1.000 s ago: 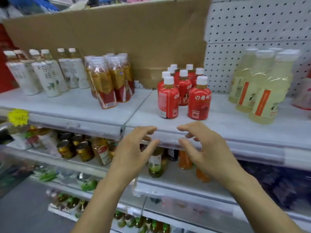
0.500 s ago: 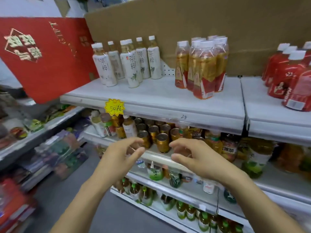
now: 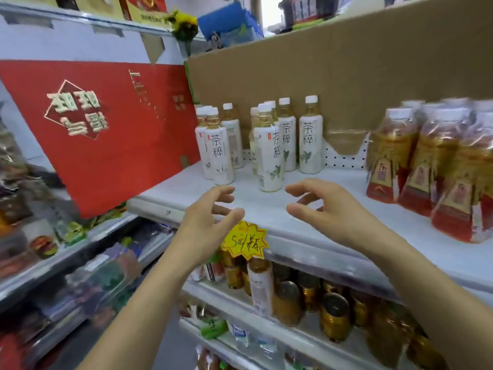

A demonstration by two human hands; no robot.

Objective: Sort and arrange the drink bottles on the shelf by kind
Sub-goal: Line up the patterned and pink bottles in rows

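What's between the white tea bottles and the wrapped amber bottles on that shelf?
Nothing: the head view shows bare white shelf between the white tea bottles and the wrapped amber bottles, with cardboard behind.

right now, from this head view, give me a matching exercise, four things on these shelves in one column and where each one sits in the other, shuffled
Things
1. white-label tea bottles
2. red-and-gold-label bottles
3. yellow price tag
4. gold cans

Places
A. on the front edge of the white shelf
B. one level down, below the tag
C. right part of the white shelf
D. left part of the white shelf, beside the red box

Pairs: 1-D, 2-C, 3-A, 4-B
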